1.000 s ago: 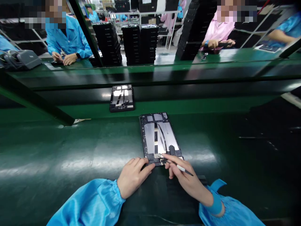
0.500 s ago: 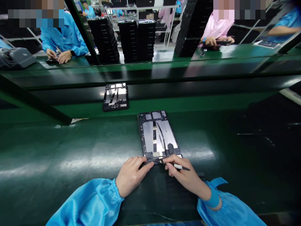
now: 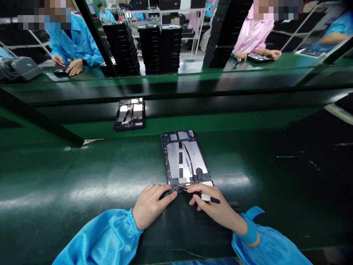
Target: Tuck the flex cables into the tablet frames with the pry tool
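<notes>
Open tablet frame lies flat on the green bench, near centre. Left hand rests fingers curled on its near left corner, gripping nothing. Right hand pinched shut on tweezers, tips at the near edge. 2nd tablet frame sits far left on the conveyor. 2 workers' hands at the far bench.

Readable text: none.
Opened tablet: bare metal plates and dark frame, no legible marking.
Second tablet: glare on it, nothing legible.
Stacked trays: black, no label shows.
Grey device: no lettering readable.
</notes>
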Demonstrator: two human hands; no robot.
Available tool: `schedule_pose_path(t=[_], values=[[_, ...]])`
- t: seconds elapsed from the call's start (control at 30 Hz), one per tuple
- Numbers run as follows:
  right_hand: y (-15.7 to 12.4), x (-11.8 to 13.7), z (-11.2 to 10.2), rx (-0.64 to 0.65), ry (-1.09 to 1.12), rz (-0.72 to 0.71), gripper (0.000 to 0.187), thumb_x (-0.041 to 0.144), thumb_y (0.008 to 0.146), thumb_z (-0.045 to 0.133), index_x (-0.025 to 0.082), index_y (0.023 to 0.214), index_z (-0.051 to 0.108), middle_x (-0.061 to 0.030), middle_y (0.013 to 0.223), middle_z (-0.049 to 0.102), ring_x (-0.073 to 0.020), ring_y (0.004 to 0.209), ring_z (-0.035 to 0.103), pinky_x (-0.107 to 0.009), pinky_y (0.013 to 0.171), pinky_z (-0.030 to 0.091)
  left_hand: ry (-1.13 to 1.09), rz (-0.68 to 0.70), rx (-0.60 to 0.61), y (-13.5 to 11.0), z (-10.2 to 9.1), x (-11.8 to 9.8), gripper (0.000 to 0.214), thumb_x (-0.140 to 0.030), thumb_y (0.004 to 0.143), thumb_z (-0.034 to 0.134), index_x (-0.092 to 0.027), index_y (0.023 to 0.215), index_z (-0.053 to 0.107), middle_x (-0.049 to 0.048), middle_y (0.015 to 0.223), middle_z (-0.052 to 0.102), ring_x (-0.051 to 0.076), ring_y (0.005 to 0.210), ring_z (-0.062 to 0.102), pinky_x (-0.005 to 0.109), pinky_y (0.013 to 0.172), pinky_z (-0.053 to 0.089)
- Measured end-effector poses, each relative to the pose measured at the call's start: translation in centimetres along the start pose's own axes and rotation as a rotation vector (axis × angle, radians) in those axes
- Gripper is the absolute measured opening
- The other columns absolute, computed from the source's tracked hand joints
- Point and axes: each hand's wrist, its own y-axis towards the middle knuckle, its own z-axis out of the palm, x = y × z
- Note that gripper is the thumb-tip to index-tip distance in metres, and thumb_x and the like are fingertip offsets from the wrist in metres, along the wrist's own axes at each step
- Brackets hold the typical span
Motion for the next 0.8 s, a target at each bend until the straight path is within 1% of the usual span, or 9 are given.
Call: schedule_pose_path(t=[0.23, 0.4, 0.5, 0.63, 0.8], values=[[0.19, -0.22, 0.19, 0.000, -0.043, -0.026, 0.020, 0.031, 0.097, 0.052, 0.022, 0.109, 0.064, -0.0081, 0.107, 0.069, -0.0160, 0.075, 0.070, -0.025, 0.060, 0.059, -0.012, -0.005, 0.018, 0.13, -0.02, -0.08, 0.022, -0.014, 0.097, 0.049, -0.019, 0.114, 0.061, 0.0070, 0.108, 0.064, 0.018, 0.085, 0.059, 0.031, 0.068, 0.044], [0.11, -0.32, 0.27, -0.010, -0.046, -0.032, 0.018, 0.030, 0.097, 0.053, 0.022, 0.108, 0.065, -0.0078, 0.109, 0.068, -0.0150, 0.072, 0.069, -0.024, 0.060, 0.058, -0.014, -0.007, 0.026, 0.21, 0.02, -0.14, 0.021, -0.015, 0.098, 0.047, -0.019, 0.113, 0.061, 0.0069, 0.107, 0.064, 0.018, 0.084, 0.059, 0.031, 0.067, 0.044], [-0.01, -0.44, 0.21, -0.020, -0.045, -0.029, 0.018, 0.030, 0.097, 0.053, 0.021, 0.107, 0.065, -0.0079, 0.108, 0.068, -0.0149, 0.072, 0.069, -0.024, 0.059, 0.058, 0.001, 0.003, 0.039, 0.27, 0.12, -0.23, 0.024, -0.016, 0.098, 0.045, -0.020, 0.118, 0.059, 0.0072, 0.106, 0.064, 0.018, 0.083, 0.059, 0.031, 0.066, 0.045], [-0.05, -0.44, 0.13, -0.026, -0.031, -0.008, 0.020, 0.032, 0.097, 0.052, 0.020, 0.106, 0.066, -0.0078, 0.099, 0.071, -0.0149, 0.069, 0.068, -0.025, 0.057, 0.057, 0.029, -0.006, 0.064, 0.30, 0.31, -0.29, 0.028, -0.017, 0.099, 0.044, -0.021, 0.122, 0.058, 0.0077, 0.105, 0.063, 0.019, 0.083, 0.060, 0.032, 0.066, 0.046], [-0.10, -0.35, -0.15, -0.064, -0.010, 0.030, 0.022, 0.034, 0.095, 0.054, 0.018, 0.103, 0.067, -0.0052, 0.078, 0.071, -0.0132, 0.057, 0.064, -0.024, 0.053, 0.056, 0.017, -0.018, 0.058, 0.28, 0.52, -0.24, 0.027, -0.018, 0.098, 0.045, -0.022, 0.122, 0.057, 0.0078, 0.104, 0.062, 0.019, 0.084, 0.062, 0.032, 0.066, 0.048]])
